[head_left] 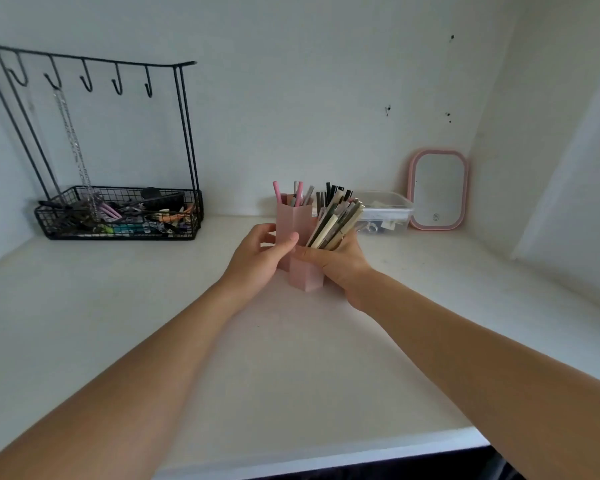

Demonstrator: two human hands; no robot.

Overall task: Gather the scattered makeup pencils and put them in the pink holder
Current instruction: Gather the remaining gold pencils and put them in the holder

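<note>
The pink holder (pixel 305 277) stands on the white table (pixel 118 306), made of joined hexagonal tubes of different heights. Its tall back tube holds a few pink and grey pencils (pixel 297 195). My left hand (pixel 260 261) wraps the holder's left side, thumb across the front. My right hand (pixel 340 263) grips a thick bundle of makeup pencils (pixel 336 220), cream, green and black, fanned up and to the right above the short front tube. Whether the bundle's lower ends sit inside the tube is hidden by my fingers.
A black wire rack (pixel 118 216) with hooks, a hanging chain and a basket of clips stands at the back left. A clear plastic box (pixel 388 213) and a pink-framed mirror (pixel 437 190) lean by the back wall on the right. The table's front edge (pixel 326 459) is near me.
</note>
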